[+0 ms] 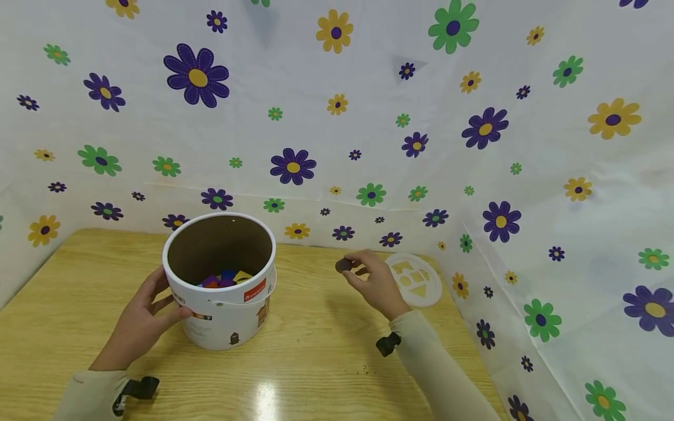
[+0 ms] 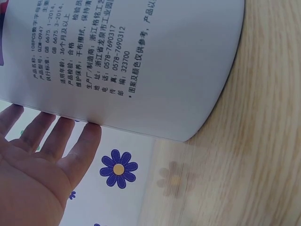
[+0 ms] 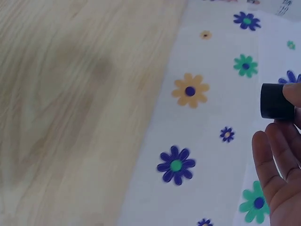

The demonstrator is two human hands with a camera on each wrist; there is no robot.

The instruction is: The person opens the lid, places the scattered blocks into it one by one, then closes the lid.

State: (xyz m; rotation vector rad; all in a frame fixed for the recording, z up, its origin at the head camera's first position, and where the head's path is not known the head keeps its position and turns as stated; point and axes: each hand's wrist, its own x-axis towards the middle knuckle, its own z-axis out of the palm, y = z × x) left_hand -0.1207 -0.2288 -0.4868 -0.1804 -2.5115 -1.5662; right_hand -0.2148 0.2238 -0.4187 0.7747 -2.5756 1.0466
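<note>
On the left of the table stands a tall white bucket (image 1: 223,321) with printed labels and a thin handle. Several coloured blocks (image 1: 227,279) lie inside it, partly hidden by its wall. My left hand (image 1: 138,324) steadies the bucket's left side, thumb against the front. In the left wrist view its fingers (image 2: 56,136) reach straight to the bucket's edge. My right hand (image 1: 378,286) is raised over the table, right of the bucket. Between thumb and fingers it pinches a short black cylinder (image 3: 273,101), seen as a dark disc in the head view.
A white round lid (image 1: 436,286) with shaped cutouts lies at the back right of the wooden table (image 1: 305,351), behind my right hand. A flower-printed white sheet (image 1: 305,128) rises along the back and right edges. Small dark specks (image 1: 363,369) mark the tabletop near the front.
</note>
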